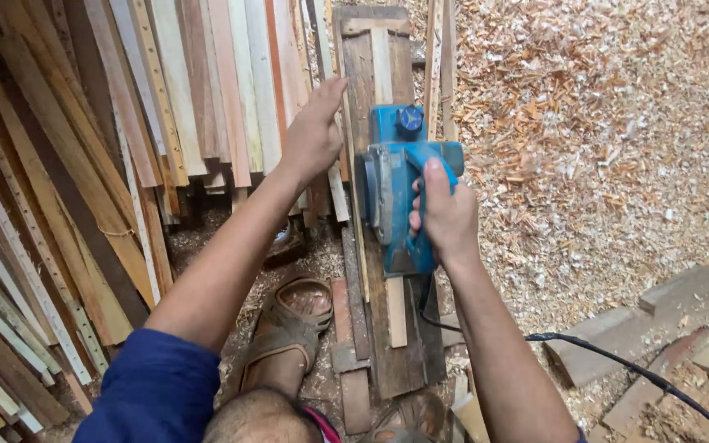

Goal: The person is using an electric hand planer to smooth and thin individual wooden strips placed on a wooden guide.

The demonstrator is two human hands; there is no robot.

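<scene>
Our right hand (446, 215) is wrapped tight round the handle of the blue planer (399, 193), fingers fully closed on it. The planer sits on a thin pale strip (395, 308) that lies lengthwise on a dark plank (399, 353), w/ a stop block at the far end. Left hand (315, 131) is open, fingers spread flat, pressing the stock near the plank's left edge, beside the planer's front; it grips nothing.

Progress, as far as we can judge: planer is abt mid-strip. The bare strip shows behind it, toward us; the part ahead runs up to the stop. Whether the near part is already dressed we can't tell, surface too small to read. The heap of shavings (600, 123) to the right suggests plenty of planing done here. Cord (617, 357) trails back right over the floor. Slats (166, 107) are stacked to the left; our sandal (293, 316) is just beside the plank.
</scene>
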